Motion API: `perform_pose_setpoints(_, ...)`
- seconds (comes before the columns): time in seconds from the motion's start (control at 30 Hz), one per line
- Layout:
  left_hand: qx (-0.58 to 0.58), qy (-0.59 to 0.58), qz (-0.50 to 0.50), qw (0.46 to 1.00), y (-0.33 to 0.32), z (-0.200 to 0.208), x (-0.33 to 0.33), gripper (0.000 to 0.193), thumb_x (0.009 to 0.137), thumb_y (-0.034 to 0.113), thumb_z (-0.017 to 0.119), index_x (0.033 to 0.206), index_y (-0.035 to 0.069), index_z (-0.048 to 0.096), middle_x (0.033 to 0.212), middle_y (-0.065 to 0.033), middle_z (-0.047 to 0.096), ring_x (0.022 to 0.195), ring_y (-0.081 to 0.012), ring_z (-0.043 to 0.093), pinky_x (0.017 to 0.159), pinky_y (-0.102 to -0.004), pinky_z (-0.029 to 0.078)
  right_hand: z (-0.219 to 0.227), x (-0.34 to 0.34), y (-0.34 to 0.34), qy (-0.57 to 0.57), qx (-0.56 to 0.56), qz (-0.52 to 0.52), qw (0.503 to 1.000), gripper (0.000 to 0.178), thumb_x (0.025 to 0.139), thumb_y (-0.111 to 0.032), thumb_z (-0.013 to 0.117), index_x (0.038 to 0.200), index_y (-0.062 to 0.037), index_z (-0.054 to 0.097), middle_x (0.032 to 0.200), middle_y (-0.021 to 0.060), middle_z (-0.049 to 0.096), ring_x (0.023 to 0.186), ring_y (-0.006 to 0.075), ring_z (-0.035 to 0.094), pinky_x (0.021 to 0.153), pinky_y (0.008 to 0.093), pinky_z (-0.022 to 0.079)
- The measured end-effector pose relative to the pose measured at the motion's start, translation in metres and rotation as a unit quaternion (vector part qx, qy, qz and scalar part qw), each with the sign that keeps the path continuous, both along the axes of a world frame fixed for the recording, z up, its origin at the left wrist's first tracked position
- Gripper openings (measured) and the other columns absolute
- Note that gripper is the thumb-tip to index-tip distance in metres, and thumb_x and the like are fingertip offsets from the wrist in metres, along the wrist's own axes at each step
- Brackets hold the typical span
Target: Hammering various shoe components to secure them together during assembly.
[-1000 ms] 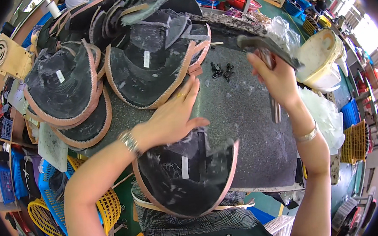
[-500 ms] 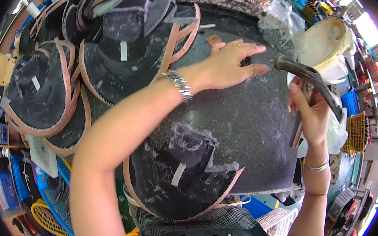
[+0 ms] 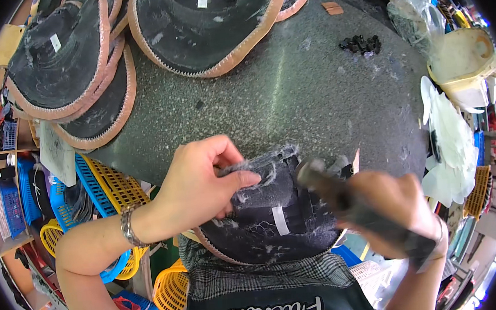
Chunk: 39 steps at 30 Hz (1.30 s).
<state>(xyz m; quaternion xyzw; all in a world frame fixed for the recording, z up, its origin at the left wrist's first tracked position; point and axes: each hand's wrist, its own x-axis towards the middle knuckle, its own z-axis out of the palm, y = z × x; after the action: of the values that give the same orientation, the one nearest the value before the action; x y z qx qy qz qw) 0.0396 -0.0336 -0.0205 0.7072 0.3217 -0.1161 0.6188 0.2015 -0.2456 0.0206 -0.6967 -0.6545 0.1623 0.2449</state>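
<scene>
Blue basket (image 3: 92,185) holding dark pieces (image 3: 80,202), hammer (image 3: 354,204) in right hand (image 3: 400,206)

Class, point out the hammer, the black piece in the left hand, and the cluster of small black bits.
Hammer (image 3: 374,219): head view, middle of its blurred dark head.
Black piece (image 3: 259,219): head view, its dark face, near the middle.
Small black bits (image 3: 362,45): head view, middle of the cluster.

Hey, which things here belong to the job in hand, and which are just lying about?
Likely part of the job:
Pink-edged black piece, pinched in the left grip
Hammer, blurred, in the right grip
Matching black pieces on the table, probably

Apparently just lying about:
Brown scrap
Clear plastic bag
Pale tub
Yellow baskets
</scene>
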Motion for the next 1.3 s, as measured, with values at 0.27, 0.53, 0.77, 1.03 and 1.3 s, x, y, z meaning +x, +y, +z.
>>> perform_pose_setpoints(0.27,0.414,-0.193,-0.236,0.858,0.024,0.01,0.022,0.03,0.067,0.032,0.077,0.073,0.008,0.06,0.074,-0.0016,0.06,0.079,-0.02,0.049,0.074,-0.0343,0.036,-0.02,-0.026,0.008,-0.047,-0.09,0.033,0.994,0.021,0.073,-0.011,0.061,0.084,-0.004,0.045,0.063,0.0048,0.042,0.041,0.0176,0.05,0.033,0.0312,0.04)
perform_pose_setpoints(0.53,0.251,-0.234,-0.425,0.838,0.037,-0.007,0.077,0.009,0.07,0.011,0.07,0.079,0.012,0.067,0.076,0.0044,0.063,0.097,-0.0209,0.042,0.089,-0.0381,0.025,-0.018,-0.021,0.007,-0.009,-0.113,0.01,0.994,0.022,0.068,-0.009,0.061,0.083,-0.0038,0.046,0.062,0.0037,0.04,0.044,0.0174,0.051,0.034,0.0309,0.04)
perform_pose_setpoints(0.77,0.261,-0.255,-0.502,0.784,0.044,-0.006,0.084,0.011,0.066,0.008,0.069,0.075,0.013,0.067,0.072,0.0055,0.06,0.09,-0.0212,0.045,0.085,-0.0402,0.026,-0.019,-0.006,0.006,0.04,-0.121,0.025,0.992,0.022,0.07,-0.01,0.062,0.087,-0.0023,0.05,0.061,0.0031,0.04,0.044,0.0169,0.052,0.035,0.0313,0.04)
perform_pose_setpoints(1.03,0.319,-0.322,-0.478,0.752,0.046,-0.011,0.08,0.014,0.063,0.01,0.069,0.076,0.015,0.069,0.074,0.0073,0.056,0.089,-0.0208,0.044,0.081,-0.045,0.027,-0.02,-0.005,0.011,0.076,-0.13,-0.003,0.989,0.023,0.073,-0.013,0.065,0.086,-0.0028,0.05,0.061,0.0033,0.041,0.044,0.0182,0.053,0.035,0.032,0.041)
perform_pose_setpoints(1.3,0.389,-0.463,-0.355,0.713,0.038,-0.024,0.069,0.018,0.056,0.018,0.073,0.069,0.01,0.063,0.073,0.0076,0.053,0.089,-0.0174,0.043,0.081,-0.0459,0.026,-0.017,-0.005,0.008,0.068,-0.138,-0.024,0.988,0.023,0.076,-0.011,0.063,0.093,-0.0004,0.052,0.063,0.0038,0.044,0.045,0.0184,0.055,0.036,0.0315,0.043)
